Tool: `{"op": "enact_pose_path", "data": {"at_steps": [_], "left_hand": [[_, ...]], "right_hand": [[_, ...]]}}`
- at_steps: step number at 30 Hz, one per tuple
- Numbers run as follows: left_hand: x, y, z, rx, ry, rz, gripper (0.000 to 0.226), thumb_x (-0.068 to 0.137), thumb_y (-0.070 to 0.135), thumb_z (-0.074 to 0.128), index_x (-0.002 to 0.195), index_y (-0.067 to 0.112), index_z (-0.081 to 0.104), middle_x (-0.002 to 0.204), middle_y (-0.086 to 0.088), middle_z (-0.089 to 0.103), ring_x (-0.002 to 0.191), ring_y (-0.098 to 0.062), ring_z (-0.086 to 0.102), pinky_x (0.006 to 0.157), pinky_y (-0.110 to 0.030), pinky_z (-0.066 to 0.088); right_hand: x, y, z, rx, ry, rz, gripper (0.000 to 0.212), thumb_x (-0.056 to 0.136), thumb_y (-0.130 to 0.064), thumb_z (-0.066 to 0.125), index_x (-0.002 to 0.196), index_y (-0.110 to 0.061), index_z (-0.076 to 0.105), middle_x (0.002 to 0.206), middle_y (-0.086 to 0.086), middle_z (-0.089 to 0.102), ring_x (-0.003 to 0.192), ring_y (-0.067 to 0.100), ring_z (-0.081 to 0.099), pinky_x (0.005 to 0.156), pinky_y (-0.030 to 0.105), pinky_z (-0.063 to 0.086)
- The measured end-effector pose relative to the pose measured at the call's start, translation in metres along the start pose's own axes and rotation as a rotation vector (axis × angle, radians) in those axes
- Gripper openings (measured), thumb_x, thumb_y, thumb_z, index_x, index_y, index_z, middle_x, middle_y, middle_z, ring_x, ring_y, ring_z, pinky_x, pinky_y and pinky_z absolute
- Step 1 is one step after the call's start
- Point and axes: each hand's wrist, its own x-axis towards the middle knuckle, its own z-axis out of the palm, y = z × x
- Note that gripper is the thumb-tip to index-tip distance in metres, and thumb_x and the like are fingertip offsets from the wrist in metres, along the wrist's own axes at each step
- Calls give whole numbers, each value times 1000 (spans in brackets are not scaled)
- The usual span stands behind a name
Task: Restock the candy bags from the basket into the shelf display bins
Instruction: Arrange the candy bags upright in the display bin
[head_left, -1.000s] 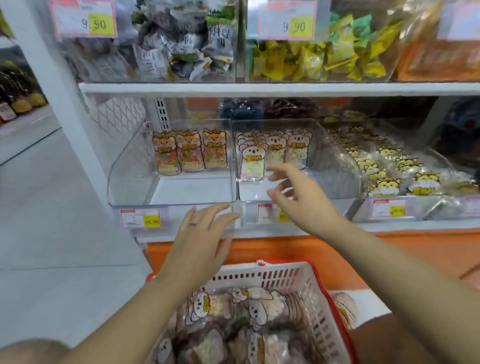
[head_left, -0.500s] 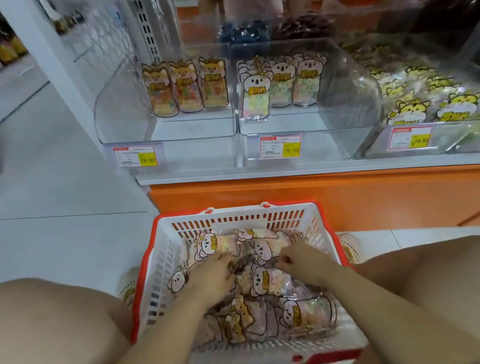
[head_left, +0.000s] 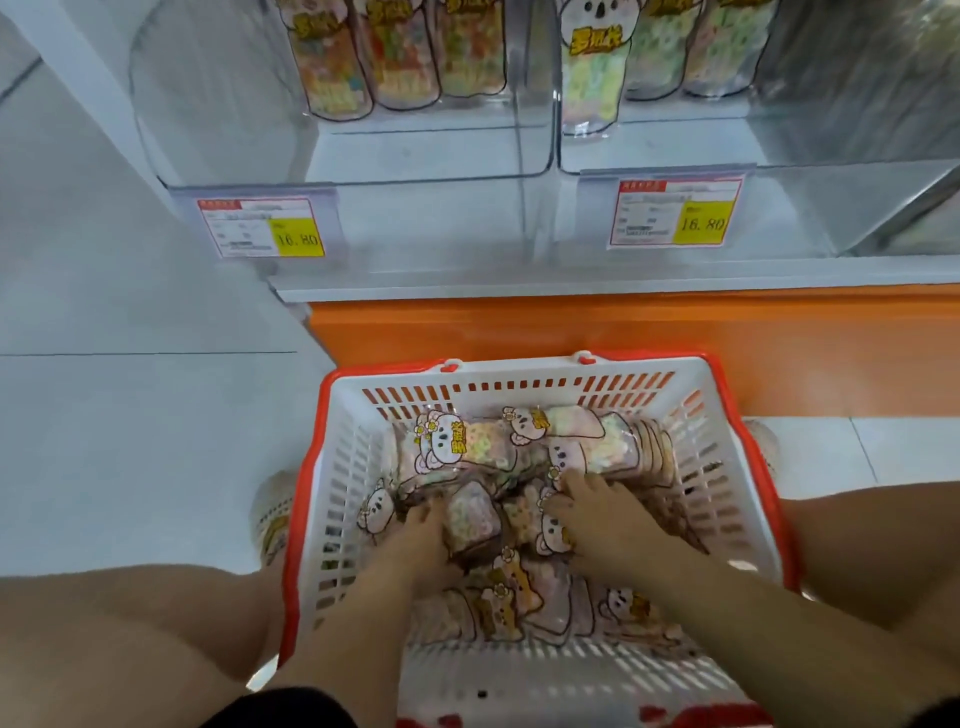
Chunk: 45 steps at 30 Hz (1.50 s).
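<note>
A white basket with a red rim (head_left: 519, 365) stands on the floor between my knees, holding several bear-shaped candy bags (head_left: 467, 447). Both hands are down in the pile. My left hand (head_left: 415, 540) grips the left edge of a pastel bag (head_left: 472, 519) that sits tilted up in the middle. To its right, my right hand (head_left: 608, 525) rests with spread fingers on other bags. Above, the clear left bin (head_left: 337, 156) holds three orange bear bags (head_left: 395, 52). The right bin (head_left: 779, 145) holds white bear bags (head_left: 592, 67).
Price tags reading 16.80 hang on the left bin front (head_left: 262, 228) and the right bin front (head_left: 675, 210). An orange shelf base (head_left: 571, 332) runs right behind the basket. Pale floor tiles (head_left: 130, 415) spread out to the left.
A second ago both hands were up at the bins; they dropped into the basket. Since half a second ago my view tilted lower and my left hand closed on the middle bag.
</note>
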Motion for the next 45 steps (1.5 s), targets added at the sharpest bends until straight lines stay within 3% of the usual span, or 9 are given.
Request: {"op": "enact_pose_path", "data": {"at_steps": [4,8,17,26,29,32,36,41,45], "left_hand": [[2,6,0,-10,-17,5,116,85,49,74,159,15,-8,163,-13,10,144,-37,30,111,-45,41],[-5,-2,5,-12,35,29,114,79,52,77,160,22,2,159,-9,12,143,-36,30,111,-47,41],[-30,-13,10,-77,-30,111,20,86,36,73,96,25,59,99,5,59,90,-17,58,64,-23,43],[-36,-5,2,32,-102,93,43,91,19,68,133,17,58,134,-5,57,119,-25,56,88,-30,47],[-36,4,-7,11,-12,108,27,92,18,60,119,16,63,123,-8,63,110,-26,59,82,-32,47],[-35,10,-18,-149,144,129,47,91,25,67,136,22,54,134,-4,57,116,-23,58,97,-35,50],[-51,35,-44,-404,339,310,82,84,35,77,152,32,33,154,4,38,134,-16,47,112,-39,41],[-96,74,-89,-467,399,501,71,83,41,78,145,31,45,140,18,50,124,1,46,101,-21,36],[-123,84,-116,-541,394,540,39,85,38,78,120,30,63,110,23,62,102,5,57,87,-17,41]], "right_hand": [[-1,-35,20,-16,21,-169,47,95,-36,53,138,-18,44,140,14,42,125,36,45,100,49,44],[-6,-46,46,109,-147,-138,72,94,-35,58,153,-24,18,140,16,39,121,37,46,92,45,47],[11,-53,53,564,-95,2,22,92,-27,61,112,-19,69,100,-2,67,85,17,61,79,36,55],[1,-36,12,560,128,-50,19,90,-25,50,79,-13,61,77,4,64,71,18,60,68,40,55],[-13,-8,-21,672,254,-14,14,93,-16,55,80,-15,60,77,-1,60,68,12,55,64,28,48],[-28,15,-43,735,363,27,12,92,-12,60,81,-15,66,77,-4,65,69,8,58,63,17,48],[-46,20,-72,737,446,3,15,85,-11,66,73,-20,65,73,-4,67,69,12,63,68,35,56],[-79,15,-125,923,508,-41,9,89,-10,69,83,-16,69,75,-3,71,69,7,66,68,20,54],[-106,20,-154,1225,527,-45,8,91,-6,67,94,-11,73,81,7,72,72,13,64,74,29,55]]}}
